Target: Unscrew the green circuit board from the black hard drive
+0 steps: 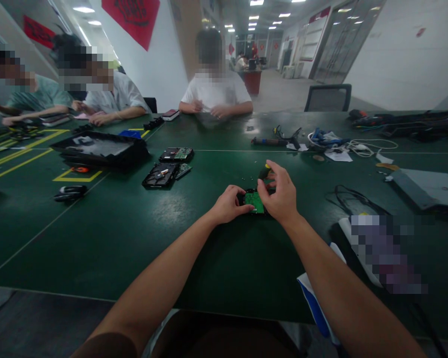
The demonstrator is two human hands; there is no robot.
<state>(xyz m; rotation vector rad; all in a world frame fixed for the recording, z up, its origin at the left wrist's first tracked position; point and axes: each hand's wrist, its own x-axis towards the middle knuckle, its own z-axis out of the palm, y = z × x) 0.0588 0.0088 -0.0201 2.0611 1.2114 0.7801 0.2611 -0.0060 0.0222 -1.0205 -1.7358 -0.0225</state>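
Note:
On the green table before me lies a hard drive with a green circuit board [254,201] facing up. My left hand [229,205] grips its left side, the thumb along the near edge and the fingers at the far edge. A screwdriver [263,173] with a black and yellow handle stands tilted in the fingers of my right hand [280,195], over the drive's right part. Its tip is hidden behind my right hand. Several tiny screws [248,178] lie just beyond the drive.
Left of my hands are another drive [176,154], an opened black casing [160,175] and a large black tray [100,149]. Cables [373,144], a grey metal box [425,189] and a blurred-out object [384,253] lie rightward. Several people sit across the table.

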